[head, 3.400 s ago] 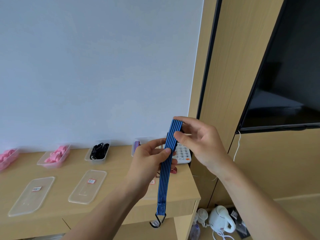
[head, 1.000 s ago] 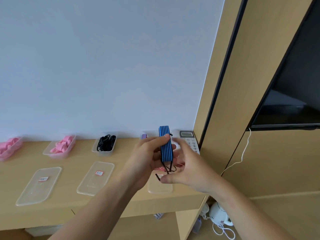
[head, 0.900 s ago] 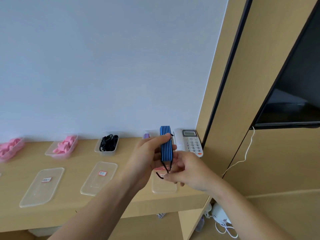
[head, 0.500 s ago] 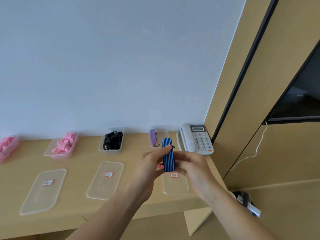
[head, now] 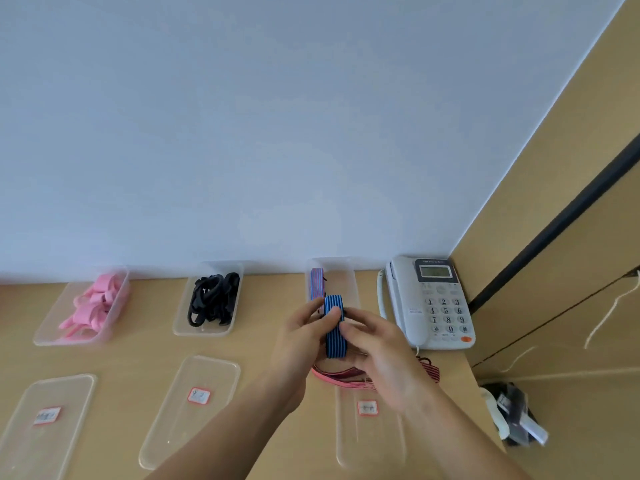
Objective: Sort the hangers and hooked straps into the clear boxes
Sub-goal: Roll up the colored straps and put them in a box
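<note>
The blue striped hooked strap (head: 334, 336), which had hung full length from the hands a few seconds earlier, was now folded into a short bundle and had been lowered to just in front of the rightmost clear box (head: 352, 276) (a purple-striped strap (head: 316, 284) already lay inside). The left hand (head: 302, 341) pinched one side and the right hand (head: 382, 358) curled round the other. It looked ready to drop in. A red strap (head: 341, 375) still lay on the counter (head: 145, 351).

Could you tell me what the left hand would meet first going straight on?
Probably the clear box just ahead of the left hand and its blue strap, the one holding a striped strap; depth is unclear.
</note>
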Action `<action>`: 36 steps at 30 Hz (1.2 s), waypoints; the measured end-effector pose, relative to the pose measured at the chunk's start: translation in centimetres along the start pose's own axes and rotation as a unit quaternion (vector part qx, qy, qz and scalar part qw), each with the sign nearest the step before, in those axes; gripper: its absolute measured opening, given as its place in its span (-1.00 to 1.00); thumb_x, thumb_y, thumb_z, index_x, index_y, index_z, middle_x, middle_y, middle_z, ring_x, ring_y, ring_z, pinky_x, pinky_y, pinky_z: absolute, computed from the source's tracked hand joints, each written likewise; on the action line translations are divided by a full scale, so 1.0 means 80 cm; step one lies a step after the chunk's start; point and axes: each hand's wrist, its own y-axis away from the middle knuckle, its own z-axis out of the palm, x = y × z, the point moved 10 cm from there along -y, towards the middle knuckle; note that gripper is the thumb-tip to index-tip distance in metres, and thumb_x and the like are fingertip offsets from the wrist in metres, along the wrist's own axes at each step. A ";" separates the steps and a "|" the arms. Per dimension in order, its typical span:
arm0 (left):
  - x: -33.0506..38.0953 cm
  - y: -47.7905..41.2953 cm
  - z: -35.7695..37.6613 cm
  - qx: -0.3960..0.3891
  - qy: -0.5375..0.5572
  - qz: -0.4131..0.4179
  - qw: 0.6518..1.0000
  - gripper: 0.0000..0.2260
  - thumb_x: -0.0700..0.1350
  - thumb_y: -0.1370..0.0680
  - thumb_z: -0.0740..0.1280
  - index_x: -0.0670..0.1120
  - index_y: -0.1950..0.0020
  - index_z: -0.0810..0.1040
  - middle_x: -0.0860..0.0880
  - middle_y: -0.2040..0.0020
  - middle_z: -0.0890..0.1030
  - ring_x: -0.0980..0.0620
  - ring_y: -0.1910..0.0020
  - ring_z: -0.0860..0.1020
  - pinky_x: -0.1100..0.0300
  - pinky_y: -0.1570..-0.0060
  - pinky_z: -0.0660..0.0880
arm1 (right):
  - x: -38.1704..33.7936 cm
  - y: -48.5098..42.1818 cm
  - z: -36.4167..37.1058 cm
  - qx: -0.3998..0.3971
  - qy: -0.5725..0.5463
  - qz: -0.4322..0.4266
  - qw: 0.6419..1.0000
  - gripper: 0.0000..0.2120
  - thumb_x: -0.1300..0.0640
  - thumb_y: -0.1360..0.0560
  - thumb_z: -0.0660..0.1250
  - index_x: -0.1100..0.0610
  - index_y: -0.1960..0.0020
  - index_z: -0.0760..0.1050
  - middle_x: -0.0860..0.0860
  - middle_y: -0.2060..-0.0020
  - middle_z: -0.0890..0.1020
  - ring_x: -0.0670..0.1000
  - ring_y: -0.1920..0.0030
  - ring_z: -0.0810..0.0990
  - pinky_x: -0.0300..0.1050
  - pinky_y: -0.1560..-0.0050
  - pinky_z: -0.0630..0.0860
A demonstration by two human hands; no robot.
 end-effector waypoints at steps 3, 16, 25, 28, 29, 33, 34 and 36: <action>-0.006 -0.045 -0.005 0.014 -0.027 -0.016 0.999 -0.80 -0.05 -0.71 0.29 0.04 -0.16 0.72 -0.05 -0.08 0.76 0.03 -0.01 0.72 0.21 0.15 0.64 | 0.005 -0.046 -0.019 0.060 0.012 0.032 0.998 -0.69 0.27 -0.57 0.33 0.08 -0.29 0.58 0.17 -0.07 0.72 0.18 -0.10 0.71 0.12 -0.07 0.66; 0.001 -0.193 -0.008 0.014 -0.659 0.189 0.728 -0.54 -0.11 -0.53 0.41 -0.08 -0.44 0.53 -0.01 -0.46 0.52 -0.20 -0.44 0.41 -0.01 -0.31 0.39 | 0.004 -0.180 -0.027 0.294 0.290 -0.005 0.911 -0.68 0.30 -0.54 0.22 0.18 -0.28 0.39 -0.07 0.12 0.52 0.01 0.16 0.56 -0.37 0.19 0.45; 0.002 -0.204 0.005 0.017 -0.716 0.270 0.644 -0.43 -0.22 -0.21 0.61 -0.04 -0.23 0.70 -0.10 -0.21 0.70 -0.37 -0.08 0.64 -0.30 -0.10 0.55 | 0.008 -0.208 -0.023 0.180 0.560 0.015 0.808 -0.76 0.08 -0.59 0.29 0.21 -0.17 0.42 0.15 0.02 0.65 0.21 0.02 0.63 -0.12 0.21 0.31; -0.009 -0.210 0.002 0.004 -0.741 0.239 0.628 -0.37 -0.16 -0.20 0.64 0.03 -0.27 0.68 -0.09 -0.25 0.68 -0.38 -0.15 0.61 -0.43 -0.18 0.47 | -0.013 -0.209 -0.017 0.155 0.653 -0.029 0.740 -0.76 0.10 -0.56 0.31 0.21 -0.17 0.49 0.15 -0.03 0.60 0.19 -0.02 0.62 -0.10 0.18 0.29; -0.011 -0.213 0.000 0.003 -0.746 0.227 0.626 -0.36 -0.12 -0.22 0.65 0.06 -0.30 0.67 -0.08 -0.28 0.67 -0.38 -0.19 0.60 -0.46 -0.21 0.43 | -0.021 -0.208 -0.017 0.158 0.655 -0.042 0.738 -0.78 0.10 -0.57 0.30 0.20 -0.15 0.51 0.15 -0.04 0.58 0.20 -0.01 0.61 -0.10 0.17 0.28; -0.011 -0.212 -0.005 0.010 -0.745 0.214 0.632 -0.42 0.04 -0.49 0.52 0.11 -0.50 0.49 -0.02 -0.52 0.49 -0.34 -0.50 0.37 -0.45 -0.43 0.19 | -0.052 -0.180 -0.031 0.185 0.610 -0.133 0.759 -0.83 0.13 -0.59 0.33 0.19 -0.11 0.59 0.14 0.08 0.62 0.20 0.11 0.60 -0.02 0.21 0.42; -0.010 -0.207 -0.007 0.016 -0.736 0.220 0.640 -0.43 0.04 -0.53 0.48 0.08 -0.54 0.45 -0.03 -0.55 0.45 -0.33 -0.55 0.31 -0.43 -0.46 0.16 | -0.058 -0.163 -0.038 0.186 0.591 -0.170 0.767 -0.84 0.15 -0.58 0.36 0.20 -0.10 0.62 0.12 0.14 0.64 0.18 0.16 0.61 0.01 0.21 0.49; 0.001 -0.186 -0.009 0.032 -0.692 0.261 0.672 -0.47 -0.03 -0.52 0.52 -0.05 -0.48 0.54 -0.11 -0.48 0.53 -0.37 -0.50 0.39 -0.41 -0.42 0.29 | -0.063 -0.121 -0.059 0.189 0.558 -0.231 0.774 -0.88 0.19 -0.54 0.43 0.21 -0.03 0.67 0.06 0.24 0.66 0.06 0.29 0.59 0.00 0.27 0.56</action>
